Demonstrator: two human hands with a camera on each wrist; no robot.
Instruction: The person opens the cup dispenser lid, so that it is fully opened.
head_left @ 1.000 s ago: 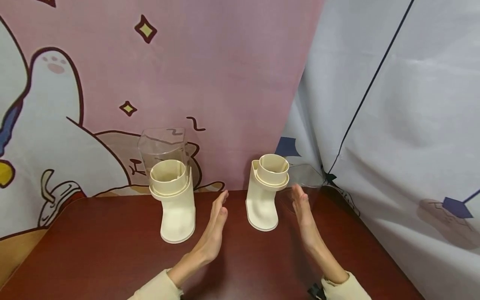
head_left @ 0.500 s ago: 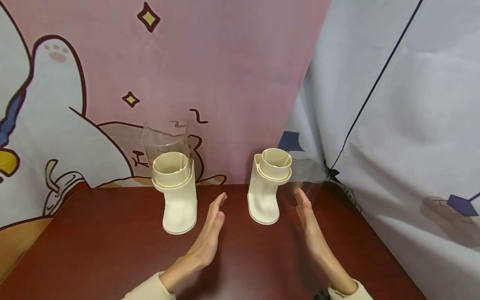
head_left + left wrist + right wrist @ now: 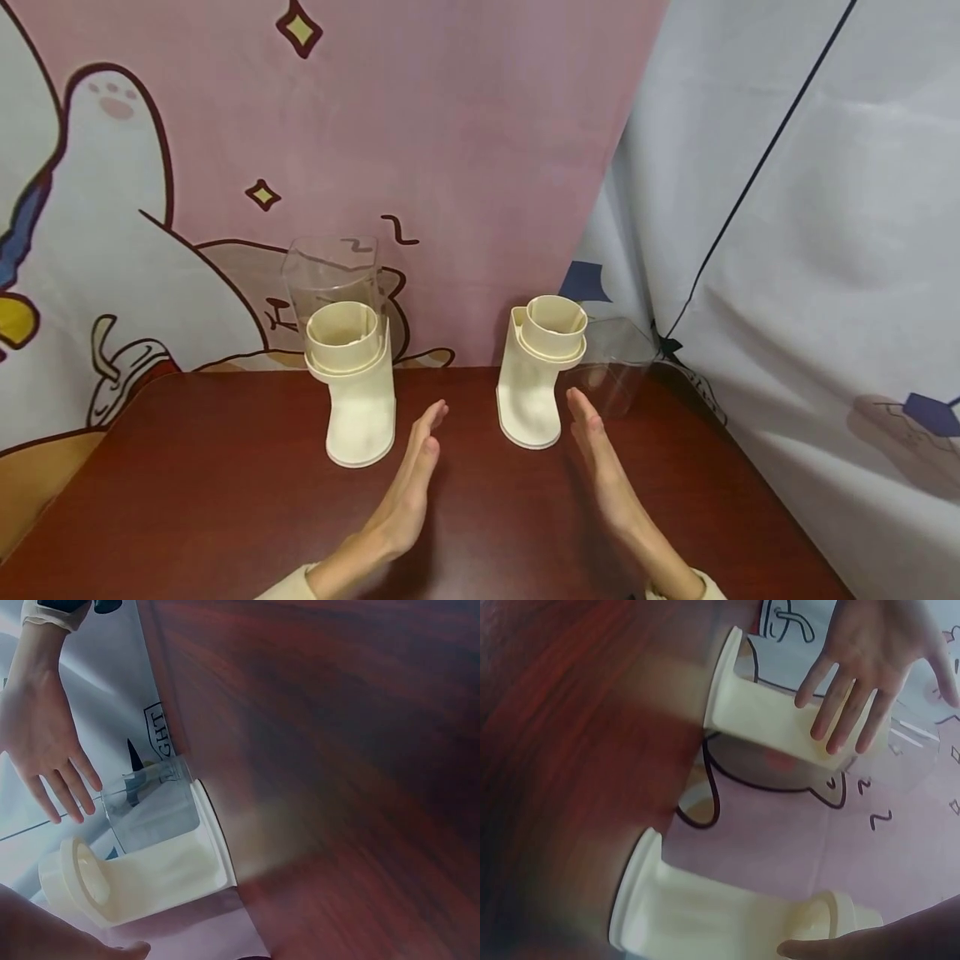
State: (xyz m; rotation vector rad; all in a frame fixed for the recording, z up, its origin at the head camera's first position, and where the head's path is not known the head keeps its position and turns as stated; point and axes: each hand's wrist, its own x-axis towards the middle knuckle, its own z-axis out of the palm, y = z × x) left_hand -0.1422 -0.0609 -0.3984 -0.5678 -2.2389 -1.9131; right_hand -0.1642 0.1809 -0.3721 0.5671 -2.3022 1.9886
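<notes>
Two cream boot-shaped bases stand on the dark red table: the left base and the right base. A clear container stands behind the left base, and another clear container stands just right of the right base. My left hand and right hand are held flat on edge, palms facing each other, a little in front of the right base. Neither touches anything. The left wrist view shows the right hand near the clear container. The right wrist view shows the left hand in front of the left base.
A pink cartoon backdrop hangs right behind the table's far edge. A grey cloth slopes down along the table's right side. The table's left corner is rounded.
Both hands have drawn back a little toward me, away from the right base, still flat. The bases and containers have not moved.
</notes>
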